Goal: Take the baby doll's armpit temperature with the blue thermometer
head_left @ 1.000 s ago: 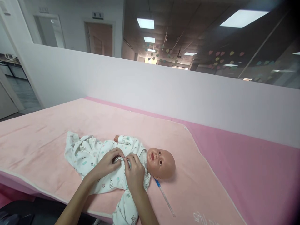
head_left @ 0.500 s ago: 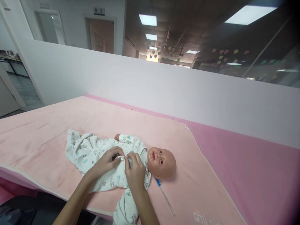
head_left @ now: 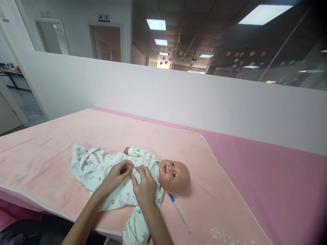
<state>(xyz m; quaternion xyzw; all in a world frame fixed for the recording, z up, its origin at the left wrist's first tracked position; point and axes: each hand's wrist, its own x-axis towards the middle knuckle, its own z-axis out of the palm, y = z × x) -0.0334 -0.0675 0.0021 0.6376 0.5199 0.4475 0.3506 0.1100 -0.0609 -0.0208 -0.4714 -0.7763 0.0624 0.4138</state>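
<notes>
A baby doll [head_left: 175, 177] lies on its back, its head to the right. It wears a long white garment [head_left: 120, 197] printed with small coloured figures. At the doll's chest my left hand [head_left: 119, 175] is closed, fingertips pinched at the garment's front. My right hand [head_left: 145, 187] comes from the near right side, its thumb and fingers bent on the garment's front edge beside the left fingertips. The fingers partly hide the fabric between them. One sleeve [head_left: 136, 224] hangs toward me, partly behind my right forearm.
A pen with a blue cap [head_left: 180, 213] lies beside the doll's head. Beneath everything is a pale pink blanket [head_left: 222, 197] over a darker pink cover [head_left: 281, 177]. Behind stands a white partition [head_left: 178, 95] with glass above it. A dark seat [head_left: 33, 224] is at lower left.
The white edge and small round fastener seen between my fingertips are now covered. My right thumb has moved slightly left. The view has shifted a little; the doll lies as before.
</notes>
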